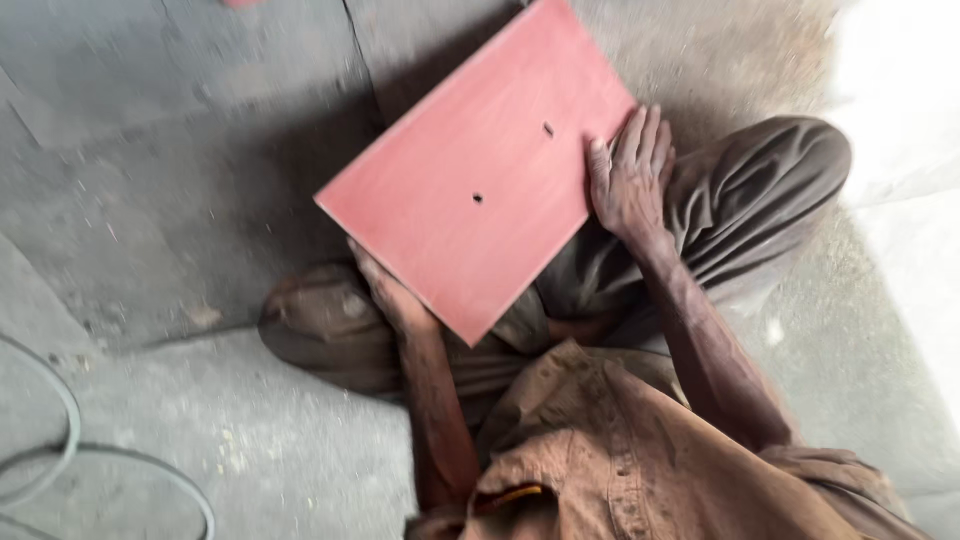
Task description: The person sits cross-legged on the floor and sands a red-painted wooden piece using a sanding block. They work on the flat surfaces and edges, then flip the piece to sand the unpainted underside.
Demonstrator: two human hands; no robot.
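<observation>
Head view — red board held across the lap, both hands on its edges.

The board [478, 175], a flat red rectangle with two small dark holes near its middle, rests tilted over the seated person's knees, its far corner out over the grey floor [170, 180]. The left hand [392, 295] is under the near-left edge, grip wrapped round that edge with fingers mostly hidden beneath. The right hand [630, 175] lies flat on the right edge, fingers pressed together, palm down rather than clamped. Risk, as judged: the right hand only presses, so the board could slide or tip off the knees toward the floor; its corner could strike the concrete. A grey cable [70, 440] loops at lower left — a snag hazard when rising. No packages, labels or signs visible; the frame is somewhat blurred.
</observation>
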